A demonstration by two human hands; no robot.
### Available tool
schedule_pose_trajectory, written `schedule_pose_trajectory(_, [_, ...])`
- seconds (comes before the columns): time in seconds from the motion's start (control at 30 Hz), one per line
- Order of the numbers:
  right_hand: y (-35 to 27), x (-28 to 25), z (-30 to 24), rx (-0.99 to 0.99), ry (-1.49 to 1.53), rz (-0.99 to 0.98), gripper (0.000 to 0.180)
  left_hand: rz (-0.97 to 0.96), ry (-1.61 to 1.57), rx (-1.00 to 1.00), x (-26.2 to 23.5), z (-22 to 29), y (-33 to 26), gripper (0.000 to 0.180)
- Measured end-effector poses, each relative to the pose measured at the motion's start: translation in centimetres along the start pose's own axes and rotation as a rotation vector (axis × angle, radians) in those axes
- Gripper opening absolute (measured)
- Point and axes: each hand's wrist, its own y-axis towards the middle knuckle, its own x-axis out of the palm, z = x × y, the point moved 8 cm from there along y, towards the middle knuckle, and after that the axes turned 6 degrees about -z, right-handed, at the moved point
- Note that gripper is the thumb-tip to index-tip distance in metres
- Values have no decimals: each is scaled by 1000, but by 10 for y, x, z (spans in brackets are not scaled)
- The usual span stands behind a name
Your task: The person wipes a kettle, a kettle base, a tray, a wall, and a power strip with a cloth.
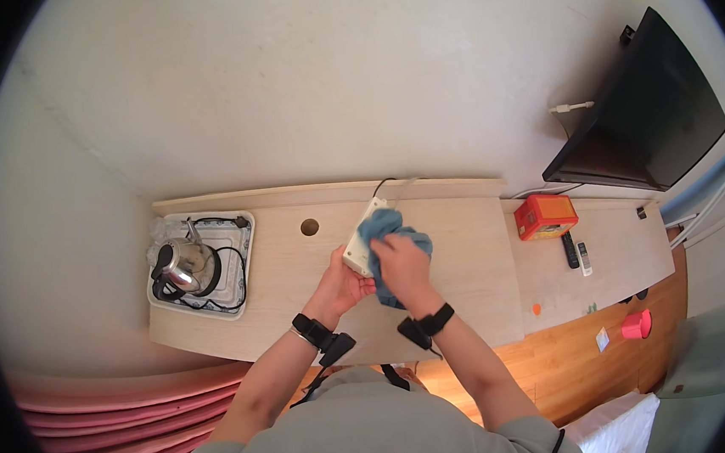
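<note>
White power strip (357,242) is held up just above the middle of the light wood desk (454,304), tilted w/ its far end toward the wall; a thin cord (383,184) runs from that end over the desk's back edge. Left hand (340,285) grips the strip's near end from below, fingers curled round it. Right hand (401,262) is closed on a blue cloth (383,223), pressing it vs. the strip's right side; cloth bunches above the hand and hangs down below the wrist too. Both wrists carry black bands w/ small black units.

Just left of the hands, a round hole (310,227) in the desk top. Further left, at the desk's end, a white tray (245,265) w/ a shiny metal kettle (180,266) and its black cord coiled inside. Right of the desk, on a lower shelf: red box (546,215), two remotes (576,252) side by side. Dark TV (652,114) on the wall above them. Pink cup (637,325) on the wood floor, well apart.
</note>
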Motion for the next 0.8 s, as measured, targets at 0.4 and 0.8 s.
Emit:
schedule_pose_trajectory(0.4, [-12, -1, -22, -79, 44, -135, 30, 188, 21, 87, 12, 10, -6, 60])
schedule_pose_trajectory(0.8, [12, -8, -16, -93, 115, 26, 30, 178, 136, 94, -19, 15, -11, 44])
